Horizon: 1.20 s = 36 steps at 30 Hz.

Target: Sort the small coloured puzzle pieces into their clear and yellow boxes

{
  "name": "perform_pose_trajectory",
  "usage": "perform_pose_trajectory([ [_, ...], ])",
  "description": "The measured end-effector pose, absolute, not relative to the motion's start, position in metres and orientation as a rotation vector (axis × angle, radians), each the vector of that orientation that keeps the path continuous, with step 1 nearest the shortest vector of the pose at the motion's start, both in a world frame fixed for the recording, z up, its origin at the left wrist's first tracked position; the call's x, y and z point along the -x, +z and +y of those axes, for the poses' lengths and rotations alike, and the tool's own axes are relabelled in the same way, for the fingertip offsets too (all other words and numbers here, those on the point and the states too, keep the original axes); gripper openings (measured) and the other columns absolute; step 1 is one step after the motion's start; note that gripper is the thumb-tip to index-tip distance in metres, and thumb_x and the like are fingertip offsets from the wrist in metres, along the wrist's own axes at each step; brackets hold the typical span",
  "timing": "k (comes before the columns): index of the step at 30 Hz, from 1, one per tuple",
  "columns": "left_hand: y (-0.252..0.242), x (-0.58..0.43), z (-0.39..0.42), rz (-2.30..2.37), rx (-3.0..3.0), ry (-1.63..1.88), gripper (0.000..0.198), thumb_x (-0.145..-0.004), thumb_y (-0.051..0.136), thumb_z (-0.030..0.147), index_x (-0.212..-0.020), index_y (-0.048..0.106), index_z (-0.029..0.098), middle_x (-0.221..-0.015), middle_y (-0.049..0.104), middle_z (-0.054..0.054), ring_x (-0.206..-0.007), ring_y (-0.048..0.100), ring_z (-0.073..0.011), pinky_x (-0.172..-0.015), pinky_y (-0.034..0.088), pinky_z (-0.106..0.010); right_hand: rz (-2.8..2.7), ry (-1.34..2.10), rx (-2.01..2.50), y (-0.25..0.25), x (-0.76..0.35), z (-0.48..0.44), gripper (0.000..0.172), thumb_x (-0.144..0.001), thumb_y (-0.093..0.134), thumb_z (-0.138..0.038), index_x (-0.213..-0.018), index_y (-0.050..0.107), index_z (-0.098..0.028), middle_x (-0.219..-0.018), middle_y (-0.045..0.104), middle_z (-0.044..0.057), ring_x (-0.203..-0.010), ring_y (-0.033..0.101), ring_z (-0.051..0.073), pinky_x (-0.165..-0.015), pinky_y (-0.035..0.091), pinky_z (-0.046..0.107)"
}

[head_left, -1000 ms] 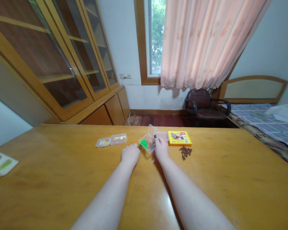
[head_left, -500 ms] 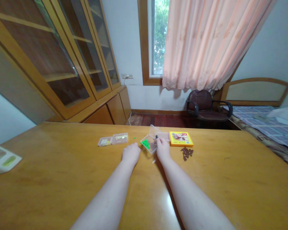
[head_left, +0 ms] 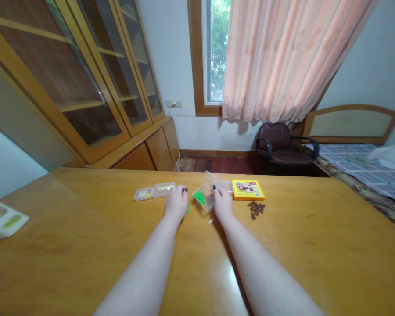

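My right hand grips the right side of a small clear plastic box, its thumb over the rim. The box is tilted, and small green pieces lie toward its left side. Left of it, my left hand is low over the table with thumb and fingers drawn together; whatever they pinch is hidden. Beside its edge a green piece shows on the wood. Just beyond the left hand stands an open clear case with pale pieces inside.
A yellow box lies right of the right hand, with a pile of brown pieces in front of it. At the table's left edge is a white plastic object. Behind are a chair and a bed.
My left hand has shifted left and its thumb has come into view. The green piece formerly beyond it is now out of sight; another shows by its edge. The right hand holds still.
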State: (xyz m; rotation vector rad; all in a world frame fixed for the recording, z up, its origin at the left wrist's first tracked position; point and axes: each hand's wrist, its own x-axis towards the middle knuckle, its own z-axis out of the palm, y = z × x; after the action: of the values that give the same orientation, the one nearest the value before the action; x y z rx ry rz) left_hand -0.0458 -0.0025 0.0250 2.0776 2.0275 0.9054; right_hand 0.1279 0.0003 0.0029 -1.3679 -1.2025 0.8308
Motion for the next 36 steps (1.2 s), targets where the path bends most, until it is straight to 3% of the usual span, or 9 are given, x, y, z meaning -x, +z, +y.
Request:
perform_pose_trajectory([
  [4, 0.017, 0.050, 0.004, 2.159, -1.992, 0.707, 0.030, -0.085, 0.037, 0.019, -0.110, 0.054, 0.018, -0.116, 0.058, -0.009, -0.112, 0.051, -0.0208, -0.094, 0.038, -0.033, -1.060, 0.869, 1.336, 0.002, -0.130, 0.003, 0.035, -0.079, 0.042, -0.047, -0.073, 0.060, -0.018, -0.070, 0.067, 0.005, -0.069, 0.059, 0.019, -0.063, 0.040, 0.027],
  [9, 0.005, 0.047, 0.006, 2.052, -2.113, 0.451, 0.045, -0.089, 0.037, 0.031, -0.131, 0.041, 0.016, -0.141, 0.039, -0.011, -0.130, 0.034, -0.0222, -0.106, 0.027, -0.038, -1.026, 0.885, 1.321, 0.005, -0.129, 0.002, 0.040, -0.079, 0.042, -0.052, -0.075, 0.062, -0.018, -0.069, 0.068, 0.005, -0.067, 0.060, 0.019, -0.061, 0.041, 0.027],
  [15, 0.005, 0.045, 0.005, 1.982, -2.204, 0.442, 0.039, -0.088, 0.040, 0.029, -0.124, 0.050, 0.018, -0.131, 0.052, -0.009, -0.123, 0.043, -0.0189, -0.104, 0.030, -0.033, -1.009, 0.897, 1.303, 0.005, -0.127, 0.003, 0.039, -0.079, 0.042, -0.051, -0.072, 0.061, -0.018, -0.069, 0.067, 0.005, -0.070, 0.060, 0.019, -0.064, 0.042, 0.027],
  [22, 0.005, 0.046, 0.005, 1.974, -2.231, 0.343, 0.049, -0.088, 0.039, 0.035, -0.134, 0.039, 0.017, -0.142, 0.038, -0.010, -0.131, 0.032, -0.0219, -0.108, 0.022, -0.039, -1.015, 0.884, 1.304, 0.010, -0.126, 0.000, 0.038, -0.079, 0.043, -0.050, -0.069, 0.060, -0.018, -0.068, 0.066, 0.004, -0.067, 0.059, 0.018, -0.064, 0.041, 0.027],
  [32, 0.022, 0.038, 0.000, 1.748, -2.256, 0.473, 0.030, -0.083, 0.049, 0.024, -0.110, 0.061, 0.024, -0.111, 0.064, -0.005, -0.104, 0.056, -0.0190, -0.093, 0.039, -0.030, -1.014, 0.894, 1.291, -0.001, -0.126, 0.006, 0.040, -0.080, 0.041, -0.053, -0.071, 0.061, -0.018, -0.068, 0.066, 0.004, -0.068, 0.059, 0.019, -0.065, 0.042, 0.027],
  [36, 0.020, 0.035, -0.002, 1.747, -2.311, 0.506, 0.040, -0.083, 0.051, 0.025, -0.122, 0.053, 0.024, -0.126, 0.056, -0.005, -0.117, 0.048, -0.0196, -0.101, 0.033, -0.033, -1.006, 0.901, 1.289, 0.001, -0.125, 0.005, 0.041, -0.079, 0.042, -0.054, -0.072, 0.061, -0.018, -0.068, 0.067, 0.005, -0.068, 0.059, 0.019, -0.064, 0.042, 0.027],
])
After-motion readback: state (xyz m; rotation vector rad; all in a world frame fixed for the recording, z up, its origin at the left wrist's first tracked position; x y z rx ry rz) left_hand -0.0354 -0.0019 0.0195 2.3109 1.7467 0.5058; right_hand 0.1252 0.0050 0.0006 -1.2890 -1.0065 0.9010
